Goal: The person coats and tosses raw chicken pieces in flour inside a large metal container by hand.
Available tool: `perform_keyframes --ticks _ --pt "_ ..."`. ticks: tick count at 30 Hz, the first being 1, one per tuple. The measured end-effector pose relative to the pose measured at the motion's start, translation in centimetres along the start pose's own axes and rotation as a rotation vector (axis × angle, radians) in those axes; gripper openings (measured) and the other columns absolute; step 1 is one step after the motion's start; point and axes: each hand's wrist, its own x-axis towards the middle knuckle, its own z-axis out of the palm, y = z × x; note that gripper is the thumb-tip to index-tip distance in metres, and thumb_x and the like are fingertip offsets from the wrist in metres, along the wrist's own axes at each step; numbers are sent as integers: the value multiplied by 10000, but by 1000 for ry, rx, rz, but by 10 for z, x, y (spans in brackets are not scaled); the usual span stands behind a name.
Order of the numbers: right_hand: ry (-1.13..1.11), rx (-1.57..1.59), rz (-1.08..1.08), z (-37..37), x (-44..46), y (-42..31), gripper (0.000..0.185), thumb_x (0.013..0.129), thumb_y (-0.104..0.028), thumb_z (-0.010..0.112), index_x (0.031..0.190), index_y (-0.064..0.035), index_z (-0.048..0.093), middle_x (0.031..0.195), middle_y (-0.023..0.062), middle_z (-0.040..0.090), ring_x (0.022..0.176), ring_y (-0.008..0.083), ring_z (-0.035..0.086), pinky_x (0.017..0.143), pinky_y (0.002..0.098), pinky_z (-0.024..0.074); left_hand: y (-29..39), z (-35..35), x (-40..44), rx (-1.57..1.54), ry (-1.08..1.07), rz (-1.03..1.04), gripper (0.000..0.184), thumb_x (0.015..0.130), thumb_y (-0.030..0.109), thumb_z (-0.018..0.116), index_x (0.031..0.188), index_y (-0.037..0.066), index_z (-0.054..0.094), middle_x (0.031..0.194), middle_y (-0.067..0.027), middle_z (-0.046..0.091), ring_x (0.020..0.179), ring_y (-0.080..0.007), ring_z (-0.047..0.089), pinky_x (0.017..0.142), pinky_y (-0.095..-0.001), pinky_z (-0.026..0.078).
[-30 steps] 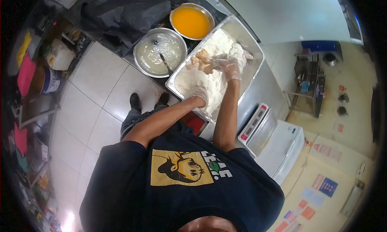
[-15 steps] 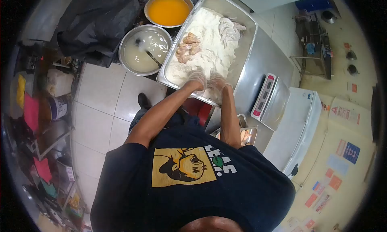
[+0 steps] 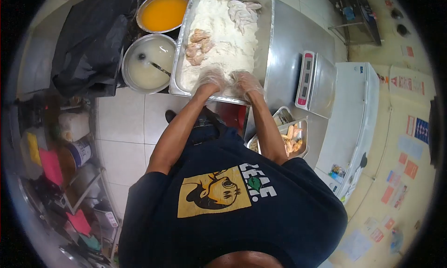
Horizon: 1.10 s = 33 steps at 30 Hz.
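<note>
My left hand (image 3: 211, 80), in a clear plastic glove, is down in white flour (image 3: 228, 49) at the near end of a deep metal tray (image 3: 266, 39). Close beside it, my right hand (image 3: 247, 85), gloved the same way, also reaches into the flour. The fingers of both hands are partly sunk or blurred, so any grip is hidden. Beyond my left hand lie pale raw chicken pieces (image 3: 198, 48) on the flour. Flour-coated chicken pieces (image 3: 244, 15) rest at the tray's far right.
Left of the tray stand a bowl of orange liquid (image 3: 163, 14) and a bowl of cloudy liquid (image 3: 148, 74) with a ladle (image 3: 159, 69). To the right are a scale (image 3: 317, 84), a small tray of fried-looking pieces (image 3: 298, 144) and a white freezer (image 3: 349, 109).
The view has shifted, bringing more of the small tray into sight. My hands have moved slightly apart within the flour; the chicken pieces lie as before.
</note>
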Motion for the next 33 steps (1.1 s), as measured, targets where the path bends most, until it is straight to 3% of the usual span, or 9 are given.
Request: perform_keyframes --ticks 2,4,7,10,13,15,25,29,33 --pt "156 -127 -202 27 3 28 193 792 -165 464 889 -71 603 889 184 598 851 310 575 752 399 451 11 -29 -12 -139 -59 -158 554 696 353 593 1100 -20 527 1067 -236 556 1005 -328 539 905 -391 387" --pt "91 -170 -191 9 -5 10 199 804 -156 444 905 -73 595 894 178 594 845 311 574 755 395 454 -4 -15 -5 -100 -49 -58 625 674 351 628 1187 30 473 1117 -191 546 1040 -323 519 929 -389 371" --pt "12 -138 -109 31 6 26 209 812 -136 423 929 -76 586 918 167 586 859 307 568 763 384 457 -8 -17 -3 -474 63 -113 565 668 333 643 1153 71 522 1127 -171 547 1032 -315 522 899 -385 391" --pt "51 -134 -91 10 -2 18 203 800 -126 432 924 -74 583 922 162 586 863 301 570 759 379 461 -19 -9 12 -117 -166 21 492 662 340 646 1069 73 574 1037 -182 584 952 -302 562 825 -381 431" --pt "37 -179 -166 -9 -12 2 186 785 -132 455 901 -62 582 907 167 591 850 301 578 744 382 466 -1 -22 -2 339 -51 249 463 664 360 636 989 34 595 917 -200 610 839 -291 597 743 -378 458" --pt "-13 -154 -179 -18 -15 -1 181 777 -138 468 891 -53 580 907 173 591 851 300 579 738 385 468 18 -41 -10 -89 63 -109 322 751 270 534 890 -7 622 902 -217 610 867 -346 588 748 -415 459" --pt "160 175 -84 7 9 35 167 777 -181 517 843 -61 614 802 178 609 776 310 598 677 384 470 5 -12 8 -45 200 -65 244 747 205 510 839 6 619 876 -217 604 824 -338 594 710 -422 466" --pt "236 426 -66 -21 -14 10 175 742 -193 567 784 -27 609 782 168 612 720 280 595 657 358 467 -1 -6 13 -53 433 -72 249 704 271 547 778 53 641 757 -196 606 724 -343 597 668 -426 476" --pt "399 121 -71 17 4 32 186 699 -155 614 805 -2 615 770 144 616 701 227 594 643 323 469 3 -10 10 -130 461 -38 207 690 249 549 720 62 632 716 -190 602 700 -341 597 643 -424 478"
